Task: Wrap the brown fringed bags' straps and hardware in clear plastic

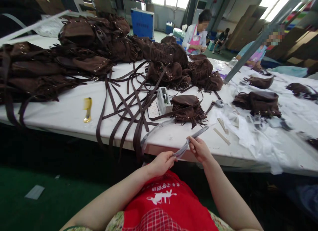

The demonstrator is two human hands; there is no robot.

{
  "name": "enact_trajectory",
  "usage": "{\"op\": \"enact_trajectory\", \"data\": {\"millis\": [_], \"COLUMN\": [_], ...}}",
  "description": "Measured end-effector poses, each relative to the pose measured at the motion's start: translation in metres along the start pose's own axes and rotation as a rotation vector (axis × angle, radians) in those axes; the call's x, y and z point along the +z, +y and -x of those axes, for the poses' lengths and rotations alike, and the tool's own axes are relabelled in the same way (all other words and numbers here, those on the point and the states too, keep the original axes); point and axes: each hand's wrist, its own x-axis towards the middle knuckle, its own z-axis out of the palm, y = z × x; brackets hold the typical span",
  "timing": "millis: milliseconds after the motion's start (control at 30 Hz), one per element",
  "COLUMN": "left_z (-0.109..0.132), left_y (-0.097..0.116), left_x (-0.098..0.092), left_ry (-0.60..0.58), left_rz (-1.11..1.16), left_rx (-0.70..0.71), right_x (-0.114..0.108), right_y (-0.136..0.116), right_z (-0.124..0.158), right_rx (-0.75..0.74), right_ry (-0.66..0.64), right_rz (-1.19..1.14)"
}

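Note:
My left hand [162, 163] and my right hand [199, 148] are both closed on a narrow clear plastic sleeve [192, 140] held slantwise above the near table edge. A clear strip [154, 132] curves up from my left hand onto the white table [74, 111]. Just beyond my hands lie a small brown fringed bag [186, 108], a white tape dispenser [164, 100] and a fan of loose brown straps [129, 108] that hang over the edge.
Heaps of brown fringed bags [81, 45] cover the far left and middle. A yellow comb [87, 109] lies at the left. Clear plastic bags [255, 135] and more brown bags [259, 103] sit at the right. Two people work at the far side.

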Motion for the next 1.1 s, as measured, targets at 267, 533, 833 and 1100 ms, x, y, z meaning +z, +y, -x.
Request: {"op": "enact_trajectory", "data": {"millis": [267, 533, 833, 1100], "left_z": [-0.003, -0.009, -0.008, 0.0], "left_y": [0.01, 0.011, 0.01, -0.022], "left_x": [-0.006, -0.004, -0.005, -0.018], "left_ry": [0.081, 0.101, 0.035, 0.019], "left_rz": [-0.289, -0.147, -0.101, -0.281], "left_rx": [0.065, 0.001, 0.039, -0.035], "right_x": [0.01, 0.015, 0.027, 0.009], "right_y": [-0.007, -0.009, 0.001, -0.016], "right_z": [0.004, 0.009, 0.015, 0.008], "right_rx": [-0.13, 0.028, 0.093, -0.051], "right_ry": [0.149, -0.062, -0.183, 0.016], "right_rz": [0.104, 0.09, 0.068, 0.137]}}
